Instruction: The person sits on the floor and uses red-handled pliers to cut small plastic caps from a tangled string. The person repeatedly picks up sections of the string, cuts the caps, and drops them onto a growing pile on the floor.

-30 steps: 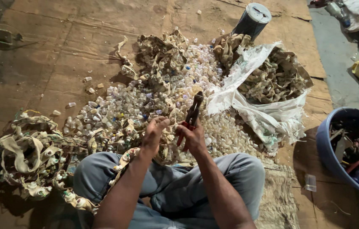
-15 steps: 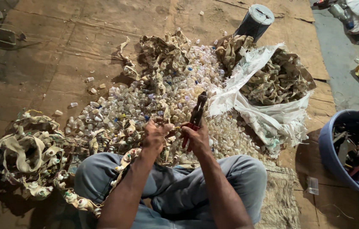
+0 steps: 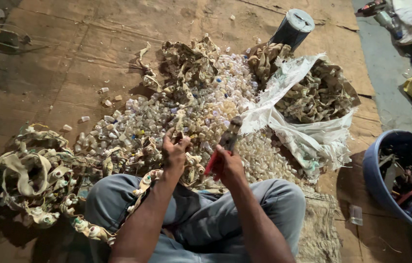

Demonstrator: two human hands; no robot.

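Red-handled pliers (image 3: 221, 148) sit in the right hand (image 3: 229, 165), fingers clamped round the handles, tool nose pointing to 12 o'clock above the lap. Left hand (image 3: 175, 152) at 9 o'clock of the tool, fingers pinched together on a piece of beige strap with small sockets (image 3: 182, 127). Strap trails down over the left knee to a tangled strap heap (image 3: 35, 170) at 8 o'clock. Pile of small clear caps (image 3: 176, 109) spreads at 12 o'clock on the cardboard floor (image 3: 59, 63). White sack of spent strap (image 3: 313, 107) at 2 o'clock, dark can (image 3: 292, 28) beyond it, blue tub of tools (image 3: 401, 180) at 3 o'clock. Judgement: hold the strap taut near the socket, bite squarely with the tool, keep left fingers off the nose.
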